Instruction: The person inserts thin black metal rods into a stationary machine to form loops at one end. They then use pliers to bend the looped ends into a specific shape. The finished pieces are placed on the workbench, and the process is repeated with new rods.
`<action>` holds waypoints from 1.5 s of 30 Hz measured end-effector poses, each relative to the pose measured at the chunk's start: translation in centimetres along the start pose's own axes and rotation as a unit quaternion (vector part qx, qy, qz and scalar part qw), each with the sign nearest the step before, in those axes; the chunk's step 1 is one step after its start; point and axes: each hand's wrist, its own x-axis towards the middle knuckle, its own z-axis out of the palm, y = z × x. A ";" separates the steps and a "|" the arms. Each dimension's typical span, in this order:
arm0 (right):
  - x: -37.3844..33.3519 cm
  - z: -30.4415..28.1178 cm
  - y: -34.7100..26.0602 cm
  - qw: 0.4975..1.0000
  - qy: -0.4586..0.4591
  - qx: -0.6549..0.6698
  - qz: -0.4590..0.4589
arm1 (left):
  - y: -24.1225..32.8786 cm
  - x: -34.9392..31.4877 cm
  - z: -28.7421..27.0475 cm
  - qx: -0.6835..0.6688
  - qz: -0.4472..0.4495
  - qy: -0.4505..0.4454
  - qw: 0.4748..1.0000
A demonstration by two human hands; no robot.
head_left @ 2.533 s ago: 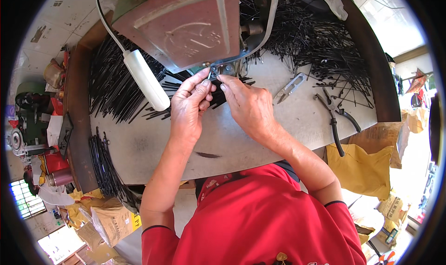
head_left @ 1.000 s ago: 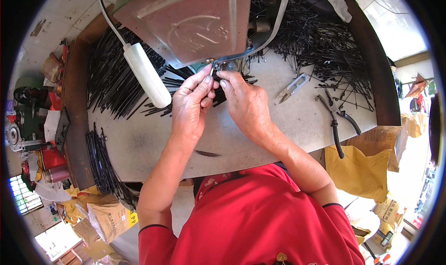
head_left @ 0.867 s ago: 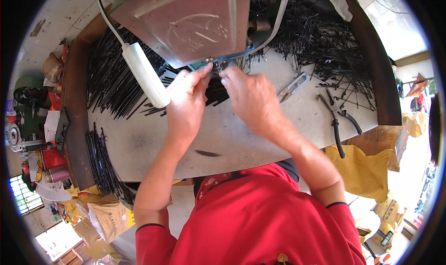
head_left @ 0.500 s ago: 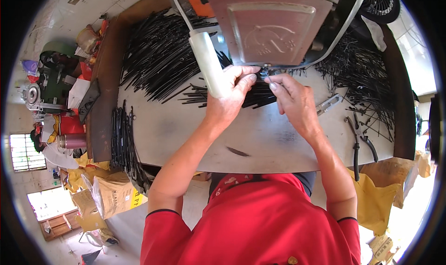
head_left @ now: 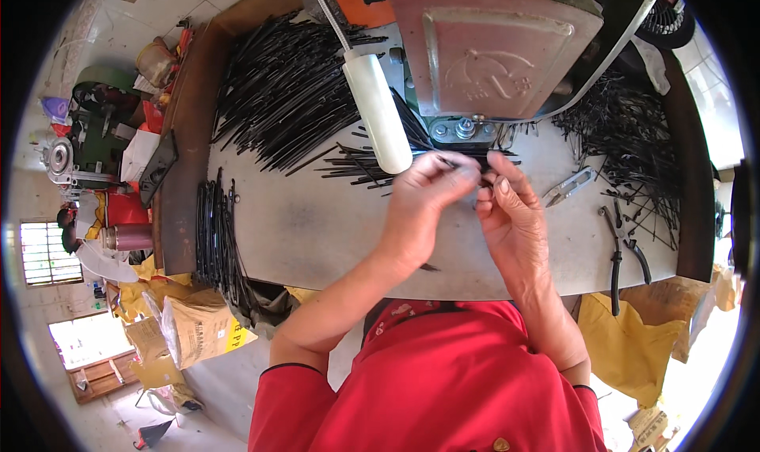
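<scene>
The left hand point(head_left: 427, 197) is blurred, with its fingers bent and brought close to the thumb. The right hand point(head_left: 516, 221) is held just beside it, with its fingers partly curled. Black is seen in the gap between them, but it cannot be told if anything is held by either hand. A bunch of black sticks point(head_left: 356, 169) is spread on the table point(head_left: 332, 226) behind the hands, under the white lamp point(head_left: 376, 112).

The table is walled like a big tray. A big pile of sticks point(head_left: 289, 96) is kept in by the left wall point(head_left: 178, 159). A messy heap of thin sticks point(head_left: 625, 139) is kept in by the right wall point(head_left: 690, 175). A brown bag point(head_left: 202, 329) is seen at the left, past the table, and a yellow bag point(head_left: 629, 341) at the right; what is inside them cannot be told.

The curved front edge is lined up close to the red shirt point(head_left: 443, 373). A black bundle point(head_left: 215, 230) is laid at its left end, partly over the edge. Bare grey top is seen between the bundle and the left arm. At the right, room is taken up by small snips point(head_left: 570, 186) and pliers point(head_left: 617, 250). The machine point(head_left: 495, 56) is set just beyond the hands.
</scene>
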 end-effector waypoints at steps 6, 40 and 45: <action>-1.6 0.3 -3.5 0.918 0.039 -0.385 -0.086 | 2.8 1.1 -4.3 0.427 0.220 0.063 0.875; 4.4 1.5 -2.2 0.957 -0.027 -0.286 0.035 | -0.5 3.2 -0.2 0.027 0.011 0.072 0.997; 4.0 1.8 -2.4 0.950 -0.024 -0.311 0.010 | -0.3 3.6 0.0 0.014 0.013 0.099 0.995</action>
